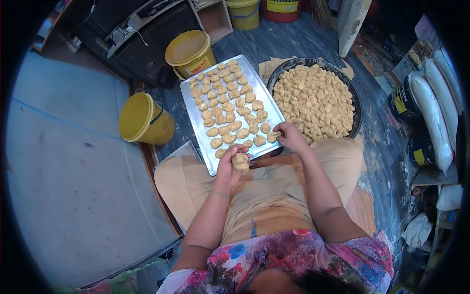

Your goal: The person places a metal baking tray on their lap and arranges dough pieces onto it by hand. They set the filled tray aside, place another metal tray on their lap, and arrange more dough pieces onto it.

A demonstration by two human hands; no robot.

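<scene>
A silver baking tray (273, 116) leans across my lap, set with rows of small tan dough pieces (230, 116). In my left hand (228, 165), at the tray's near edge, the fingers curl round a few dough lumps (240, 162). At the tray's near right corner, my right hand (291, 137) pinches one dough piece (273, 136) against the tray surface. Just beyond that hand, to the right of the tray, a round black basin (359, 110) is heaped with many similar dough pieces (314, 100).
Yellow buckets (147, 119) stand left of and behind the tray. A pale flat board (73, 171) fills the left side. At the right are dark tubs (405, 104) and long white plastic-wrapped packs (431, 117). A door edge (352, 24) stands at the back right.
</scene>
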